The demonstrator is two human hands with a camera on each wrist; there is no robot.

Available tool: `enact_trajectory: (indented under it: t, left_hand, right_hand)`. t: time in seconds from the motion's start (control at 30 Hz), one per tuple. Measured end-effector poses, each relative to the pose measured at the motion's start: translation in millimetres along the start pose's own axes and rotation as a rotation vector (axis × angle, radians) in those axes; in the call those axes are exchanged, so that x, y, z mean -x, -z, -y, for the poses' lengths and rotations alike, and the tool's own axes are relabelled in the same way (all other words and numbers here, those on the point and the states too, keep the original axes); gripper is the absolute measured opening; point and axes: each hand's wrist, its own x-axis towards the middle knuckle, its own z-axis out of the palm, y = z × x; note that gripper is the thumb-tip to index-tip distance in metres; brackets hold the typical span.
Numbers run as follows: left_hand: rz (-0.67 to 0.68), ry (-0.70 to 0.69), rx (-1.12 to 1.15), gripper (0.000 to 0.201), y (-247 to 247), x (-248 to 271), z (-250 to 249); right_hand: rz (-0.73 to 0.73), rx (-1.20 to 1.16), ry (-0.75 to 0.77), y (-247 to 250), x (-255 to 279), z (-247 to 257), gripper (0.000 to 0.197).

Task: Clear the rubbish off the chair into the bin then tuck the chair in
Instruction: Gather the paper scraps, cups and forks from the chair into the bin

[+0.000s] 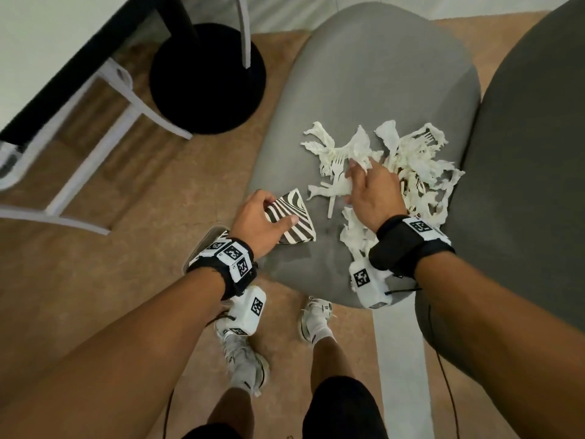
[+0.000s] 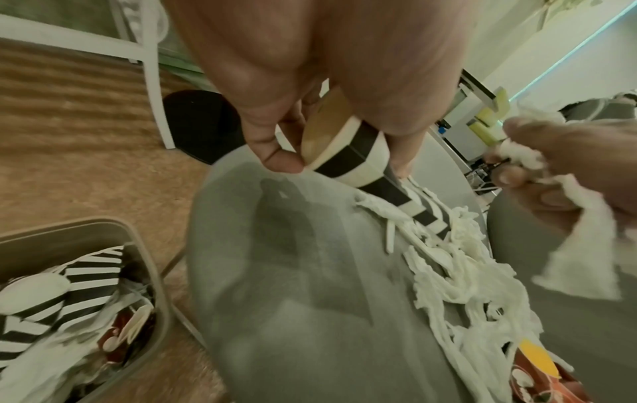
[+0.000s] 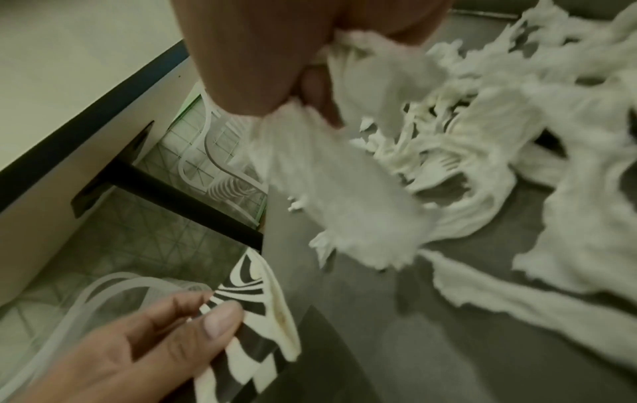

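One view only, left wrist, shows bin [image 2: 144,275].

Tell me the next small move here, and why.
Probably carry both handfuls to the bin: the left hand holds a striped paper cup, the right hand pinches torn tissue, and the bin sits beside the chair.

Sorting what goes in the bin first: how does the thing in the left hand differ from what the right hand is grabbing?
The left hand pinches a striped cup: black-and-white, stiff, crushed flat, one piece. The right hand grips torn tissue: plain white, limp, ragged, and part of a loose pile mixed with plastic forks. The cup sits near the seat's front edge; the tissue lies further back towards the backrest. Both are rubbish on the grey chair.
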Motion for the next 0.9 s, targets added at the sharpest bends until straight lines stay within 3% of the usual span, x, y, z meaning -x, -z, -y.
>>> enact_trajectory:
  t: [0.1, 0.33, 0.43, 0.57, 0.63, 0.77, 0.9]
  left_hand:
    - [-0.021, 0.056, 0.066, 0.041, 9, 10, 19]
    - [-0.100, 0.203, 0.203, 0.039, 13, 36, 82]
    - [-0.196, 0.301, 0.212, 0.040, 14, 45, 112]
    - [-0.316, 0.437, 0.331, 0.036, 16, 52, 167]
    - [-0.243, 0.503, 0.367, 0.041, 16, 54, 194]
    - [0.011, 0.547, 0.414, 0.071, 6, 63, 246]
    - [0.129, 0.583, 0.374, 0.060, 36, 94, 224]
  right_hand:
    - [-0.003, -0.016, 0.052, -18, 7, 16, 0.038]
    - [0.103, -0.041, 0.071, -88, 40, 50, 0.060]
    - [0.169, -0.046, 0.129, -123, 55, 62, 0.056]
    - [0.270, -0.101, 0.115, -158, 79, 75, 0.035]
    - [0.351, -0.137, 0.085, -170, 92, 78, 0.028]
    - [0.516, -0.179, 0.035, -188, 113, 80, 0.016]
    - [0.538, -0.157, 0.078, -213, 120, 76, 0.028]
